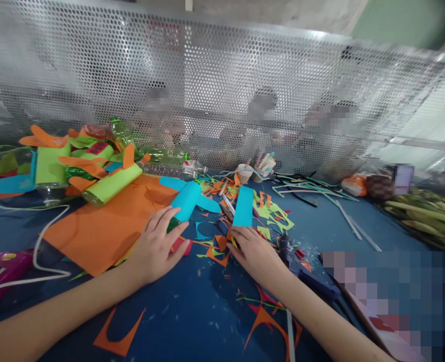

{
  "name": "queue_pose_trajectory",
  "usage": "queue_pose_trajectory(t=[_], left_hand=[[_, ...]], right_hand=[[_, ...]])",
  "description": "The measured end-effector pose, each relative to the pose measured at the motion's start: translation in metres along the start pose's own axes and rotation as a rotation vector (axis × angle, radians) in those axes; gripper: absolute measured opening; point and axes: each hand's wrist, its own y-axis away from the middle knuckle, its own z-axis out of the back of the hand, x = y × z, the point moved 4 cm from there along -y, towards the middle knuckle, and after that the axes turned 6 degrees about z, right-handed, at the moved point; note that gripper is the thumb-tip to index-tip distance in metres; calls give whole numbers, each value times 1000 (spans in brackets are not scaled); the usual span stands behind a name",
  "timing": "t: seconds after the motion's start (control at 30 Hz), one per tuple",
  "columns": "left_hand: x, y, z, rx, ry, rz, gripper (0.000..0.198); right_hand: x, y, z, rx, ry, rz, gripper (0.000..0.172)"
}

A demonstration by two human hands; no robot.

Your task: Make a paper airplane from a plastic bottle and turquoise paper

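Note:
A small bottle wrapped in blue paper, with blue wing shapes at its sides, lies just beyond my left hand. The fingers of that hand are spread, the fingertips at the bottle's near, dark green end, and nothing is gripped. My right hand pinches the near edge of a blue paper strip, which points away from me. Beside the right wrist lies a dark blue glue gun. Orange sheets lie left of the blue bottle, with a lime-wrapped bottle on them.
Paper scraps litter the middle. Wrapped bottles crowd the back left. Cups with sticks stand near the perforated metal screen. A magenta tool with a white cord is at left, corn husks at right. People sit behind the screen.

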Motion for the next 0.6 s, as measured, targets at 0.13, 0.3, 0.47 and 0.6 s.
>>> queue_pose_trajectory(t=[0.13,0.3,0.47,0.6], left_hand=[[2,-1,0,-15,63,49,31],[-8,1,9,-55,108,-12,26],[-36,11,23,-78,141,-295,19],[-31,8,43,-87,55,-248,23]], right_hand=[[7,4,-9,34,-50,160,33],[1,6,-14,-7,-52,171,42],[-22,6,-26,-81,36,138,43],[-38,6,-37,-139,80,120,31]])
